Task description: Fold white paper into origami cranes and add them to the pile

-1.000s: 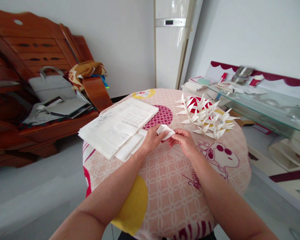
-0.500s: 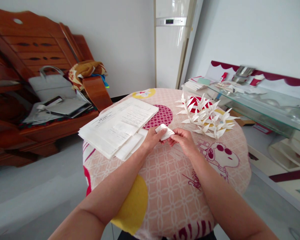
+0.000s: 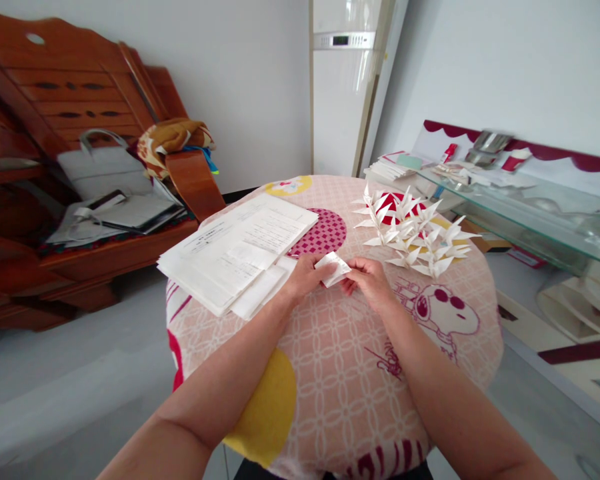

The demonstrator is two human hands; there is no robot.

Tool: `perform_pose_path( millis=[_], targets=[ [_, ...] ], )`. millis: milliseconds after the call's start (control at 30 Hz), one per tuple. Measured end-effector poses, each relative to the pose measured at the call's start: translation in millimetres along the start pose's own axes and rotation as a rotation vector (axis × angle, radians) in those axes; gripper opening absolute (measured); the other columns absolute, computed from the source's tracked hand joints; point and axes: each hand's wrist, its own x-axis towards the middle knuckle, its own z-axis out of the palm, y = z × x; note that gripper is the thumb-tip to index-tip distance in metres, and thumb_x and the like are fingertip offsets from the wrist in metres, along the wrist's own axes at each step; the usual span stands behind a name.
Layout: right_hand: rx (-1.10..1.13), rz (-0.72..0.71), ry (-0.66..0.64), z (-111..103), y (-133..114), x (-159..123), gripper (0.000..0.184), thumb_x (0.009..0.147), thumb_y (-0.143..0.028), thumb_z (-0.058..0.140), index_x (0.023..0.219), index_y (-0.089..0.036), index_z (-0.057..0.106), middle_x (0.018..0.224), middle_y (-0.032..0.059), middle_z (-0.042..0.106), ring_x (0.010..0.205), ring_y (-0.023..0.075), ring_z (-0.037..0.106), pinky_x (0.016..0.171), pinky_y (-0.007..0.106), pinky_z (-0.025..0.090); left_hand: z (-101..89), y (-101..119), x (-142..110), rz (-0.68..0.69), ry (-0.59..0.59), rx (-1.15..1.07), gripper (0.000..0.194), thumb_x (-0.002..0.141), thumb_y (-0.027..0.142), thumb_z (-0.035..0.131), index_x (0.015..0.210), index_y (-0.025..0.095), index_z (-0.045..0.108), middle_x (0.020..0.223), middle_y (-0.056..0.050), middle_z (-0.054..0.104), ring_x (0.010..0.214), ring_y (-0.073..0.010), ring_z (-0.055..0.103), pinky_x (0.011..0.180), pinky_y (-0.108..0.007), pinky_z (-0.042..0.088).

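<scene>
A small folded square of white paper (image 3: pixel 334 269) is held between both hands above the round table. My left hand (image 3: pixel 307 276) is closed on its left side, the thumb pressed on the paper's face. At the right corner, my right hand (image 3: pixel 369 277) pinches the paper between thumb and fingers. Just left of the hands lie smaller loose sheets (image 3: pixel 263 288), partly under a stack of printed paper (image 3: pixel 230 253). Several white folded paper cranes (image 3: pixel 415 230) stand grouped on the cloth to the right, beyond my right hand.
A patterned cloth (image 3: pixel 340 373) covers the table. Left stands a wooden bench (image 3: pixel 80 260) with a grey bag (image 3: pixel 105 170) and papers. A glass shelf (image 3: pixel 540 217) with clutter borders the right side. A white floor-standing air conditioner (image 3: pixel 337 107) is at the back.
The folded paper has turned and tilted in my fingers, so more of its plain white face shows. The hands have stayed nearly in place; the cranes and stack are unmoved.
</scene>
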Motion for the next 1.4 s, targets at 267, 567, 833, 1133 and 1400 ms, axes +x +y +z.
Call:
perform_pose_path(
  millis=[267,567,833,1133,1400],
  targets=[
    [-0.045,0.257,-0.052,-12,2,-2,0.007,0.063,-0.020,0.067,0.068,-0.015,0.069,0.053,0.0041,0.068,0.037,0.0121,0.055,0.031,0.020,0.042,-9.4,-7,2,-0.154,0.049,0.046,0.025,0.066,0.025,0.072,0.087,0.012,0.070,0.067,-0.002,0.068,0.053,-0.0112,0.058,0.048,-0.020,0.043],
    [-0.797,0.011,0.114,-11,4,-5,0.021,0.075,-0.028,0.071,0.058,-0.020,0.063,0.048,-0.0001,0.061,0.043,0.0118,0.051,0.043,0.023,0.029,-7.3,-6,0,0.007,0.119,0.582,0.014,0.065,0.014,0.069,0.078,0.016,0.069,0.062,0.001,0.065,0.055,-0.0128,0.058,0.053,-0.022,0.043],
    [-1.023,-0.069,0.183,-3,4,-5,0.017,0.078,-0.033,0.073,0.070,-0.019,0.066,0.061,0.0009,0.065,0.055,0.0146,0.054,0.054,0.026,0.027,-7.4,-8,1,0.167,0.042,0.713,0.018,0.064,0.006,0.062,0.079,0.016,0.068,0.071,0.000,0.067,0.064,-0.0134,0.060,0.061,-0.023,0.044],
    [-1.118,-0.169,0.116,2,3,-5,0.016,0.083,-0.029,0.065,0.071,-0.019,0.069,0.070,0.0054,0.071,0.063,0.0176,0.057,0.056,0.027,0.028,-2.4,2,-7,0.150,0.023,0.761,0.035,0.077,0.046,0.073,0.093,0.016,0.069,0.077,-0.005,0.072,0.067,-0.0177,0.065,0.061,-0.026,0.044],
    [-1.037,-0.199,-0.002,-2,2,-5,0.015,0.084,-0.021,0.062,0.074,-0.018,0.073,0.071,0.0056,0.073,0.064,0.0181,0.061,0.060,0.027,0.035,0.4,3,-10,0.145,0.070,0.840,0.030,0.076,0.026,0.071,0.103,0.015,0.067,0.075,-0.003,0.072,0.067,-0.0181,0.067,0.063,-0.027,0.046]
  ],
)
